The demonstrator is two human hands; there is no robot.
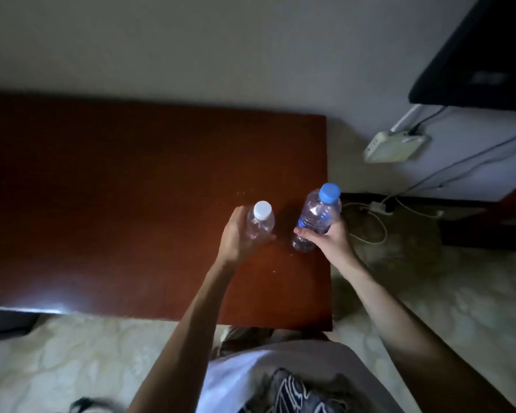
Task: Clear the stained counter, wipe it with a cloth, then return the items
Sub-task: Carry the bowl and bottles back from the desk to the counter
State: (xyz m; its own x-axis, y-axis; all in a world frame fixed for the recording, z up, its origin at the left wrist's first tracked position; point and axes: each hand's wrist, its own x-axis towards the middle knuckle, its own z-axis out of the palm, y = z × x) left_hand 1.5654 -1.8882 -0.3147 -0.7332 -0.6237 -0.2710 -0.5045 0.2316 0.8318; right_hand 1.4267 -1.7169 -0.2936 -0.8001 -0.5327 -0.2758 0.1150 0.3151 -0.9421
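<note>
A dark red-brown wooden counter (125, 186) runs along the wall. My left hand (239, 238) wraps around a small clear bottle with a white cap (261, 220), near the counter's right end. My right hand (329, 238) grips a taller clear bottle with a blue cap and blue label (318, 216), tilted, its base just above or on the counter. A few pale specks and stains (245, 192) dot the wood near the bottles. No cloth is in view.
The counter's right edge (328, 222) drops to a pale patterned floor (447, 293). White cables and a power strip (377, 207) lie on the floor to the right. A white box (395, 146) hangs on the wall under a dark screen (483, 61).
</note>
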